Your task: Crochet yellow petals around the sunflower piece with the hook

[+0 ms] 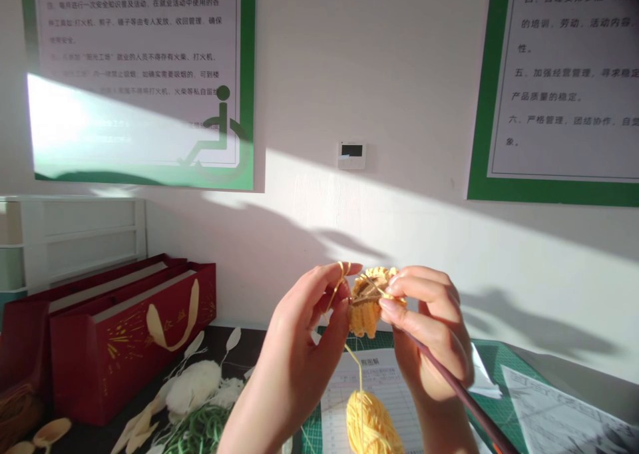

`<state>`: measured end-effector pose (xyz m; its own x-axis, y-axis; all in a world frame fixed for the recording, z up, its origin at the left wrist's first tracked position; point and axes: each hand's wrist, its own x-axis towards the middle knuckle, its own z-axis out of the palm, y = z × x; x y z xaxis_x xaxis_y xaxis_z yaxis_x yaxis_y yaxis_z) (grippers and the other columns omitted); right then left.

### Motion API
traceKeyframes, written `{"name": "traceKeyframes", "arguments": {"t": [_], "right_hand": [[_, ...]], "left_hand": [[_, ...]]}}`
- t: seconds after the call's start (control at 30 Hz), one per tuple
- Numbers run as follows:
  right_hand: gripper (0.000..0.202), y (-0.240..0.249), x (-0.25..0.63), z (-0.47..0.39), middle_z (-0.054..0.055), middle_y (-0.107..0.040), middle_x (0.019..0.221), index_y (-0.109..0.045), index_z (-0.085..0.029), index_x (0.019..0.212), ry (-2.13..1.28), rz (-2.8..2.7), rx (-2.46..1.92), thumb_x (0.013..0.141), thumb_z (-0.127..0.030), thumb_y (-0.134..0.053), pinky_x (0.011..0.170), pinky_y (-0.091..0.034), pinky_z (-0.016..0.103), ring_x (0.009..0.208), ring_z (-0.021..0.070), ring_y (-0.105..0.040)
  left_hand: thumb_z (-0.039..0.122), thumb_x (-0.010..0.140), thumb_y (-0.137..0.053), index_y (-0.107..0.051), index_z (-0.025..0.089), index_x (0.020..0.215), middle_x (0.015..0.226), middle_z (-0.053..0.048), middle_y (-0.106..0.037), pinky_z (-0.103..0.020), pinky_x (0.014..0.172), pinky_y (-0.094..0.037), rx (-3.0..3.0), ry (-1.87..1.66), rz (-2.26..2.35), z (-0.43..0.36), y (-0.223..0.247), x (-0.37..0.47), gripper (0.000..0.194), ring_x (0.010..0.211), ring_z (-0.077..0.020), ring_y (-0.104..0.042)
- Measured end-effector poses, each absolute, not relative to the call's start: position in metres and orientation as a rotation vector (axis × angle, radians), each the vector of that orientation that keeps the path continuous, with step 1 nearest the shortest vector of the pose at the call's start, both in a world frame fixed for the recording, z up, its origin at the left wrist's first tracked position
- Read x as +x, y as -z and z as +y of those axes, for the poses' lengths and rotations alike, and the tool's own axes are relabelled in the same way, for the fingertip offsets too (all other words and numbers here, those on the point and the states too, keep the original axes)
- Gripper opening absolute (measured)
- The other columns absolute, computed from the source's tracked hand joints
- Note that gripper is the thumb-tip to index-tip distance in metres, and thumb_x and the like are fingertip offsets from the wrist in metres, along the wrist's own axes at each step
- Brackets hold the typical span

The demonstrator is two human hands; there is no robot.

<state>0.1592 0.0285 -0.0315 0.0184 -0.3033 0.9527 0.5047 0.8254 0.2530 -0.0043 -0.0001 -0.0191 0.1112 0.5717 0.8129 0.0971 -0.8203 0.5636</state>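
A small yellow crochet piece [364, 315], ruffled at the edge with a brownish inner side, is held up between my two hands. My left hand [308, 314] pinches its left edge, and a strand of yellow yarn [341, 277] loops around the index finger. With its fingertips closed at the piece's right edge, my right hand [432, 324] grips a crochet hook, whose dark handle [462, 393] slants down to the lower right. The hook's tip is hard to make out among the stitches. Yarn runs down to a yellow yarn ball [373, 424] below.
A printed sheet [344, 381] lies under the ball on a green cutting mat [492, 357]. More paper [559, 407] is at right. Red gift bags [134, 334], green yarn [200, 431] and white crochet pieces [194, 391] stand or lie at left. The wall is behind.
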Motion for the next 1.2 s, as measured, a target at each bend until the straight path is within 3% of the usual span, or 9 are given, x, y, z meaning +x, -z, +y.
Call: {"name": "traceKeyframes", "arguments": {"t": [0.2,0.43,0.6,0.8,0.97,1.2], "right_hand": [[0.036,0.032,0.158,0.024,0.002,-0.068,0.1,-0.07,-0.025,0.105,0.639,-1.434,-0.226,0.081,0.002,-0.062,0.07,-0.059,0.04,0.097,0.0234,-0.065],[0.037,0.035,0.158,0.027,0.003,-0.067,0.097,-0.07,-0.024,0.102,0.518,-1.4,-0.229,0.078,0.003,-0.064,0.069,-0.058,0.038,0.094,0.0226,-0.066],[0.034,0.034,0.16,0.03,0.001,-0.067,0.096,-0.07,-0.026,0.101,0.525,-1.393,-0.193,0.081,0.001,-0.062,0.073,-0.056,0.04,0.094,0.0222,-0.065],[0.038,0.029,0.158,0.028,0.001,-0.067,0.096,-0.068,-0.026,0.104,0.5,-1.422,-0.198,0.082,0.004,-0.063,0.075,-0.056,0.043,0.095,0.0218,-0.064],[0.036,0.033,0.157,0.031,0.0,-0.067,0.095,-0.068,-0.027,0.1,0.409,-1.348,-0.163,0.082,0.004,-0.065,0.074,-0.056,0.043,0.093,0.021,-0.065],[0.033,0.031,0.156,0.028,0.0,-0.067,0.092,-0.069,-0.026,0.099,0.33,-1.341,-0.119,0.084,0.002,-0.062,0.073,-0.055,0.043,0.094,0.0217,-0.064]], "left_hand": [[0.022,0.1,-0.056,-0.063,0.023,0.121,0.123,-0.01,-0.069,-0.027,0.094,-0.059,2.078,-1.723,0.674,-0.005,0.017,-0.009,0.022,0.106,-0.0178,-0.068],[0.018,0.1,-0.056,-0.064,0.027,0.122,0.124,-0.007,-0.068,-0.016,0.08,-0.06,1.94,-1.685,0.554,-0.005,0.018,-0.007,0.025,0.09,-0.0104,-0.068],[0.018,0.097,-0.061,-0.069,0.02,0.116,0.115,-0.009,-0.07,-0.019,0.079,-0.061,1.851,-1.69,0.501,-0.002,0.014,-0.005,0.021,0.096,-0.0144,-0.068],[0.014,0.092,-0.07,-0.075,0.022,0.116,0.091,-0.001,-0.07,-0.014,0.081,-0.059,1.75,-1.618,0.391,-0.002,0.007,-0.008,0.026,0.089,-0.0105,-0.069],[0.011,0.091,-0.071,-0.077,0.023,0.113,0.09,0.0,-0.066,-0.015,0.082,-0.058,1.747,-1.643,0.36,-0.003,0.008,-0.007,0.026,0.087,-0.0098,-0.067],[0.009,0.092,-0.068,-0.075,0.025,0.119,0.091,-0.001,-0.064,-0.017,0.071,-0.058,1.789,-1.628,0.254,-0.006,0.01,-0.006,0.032,0.082,-0.0107,-0.063]]}}
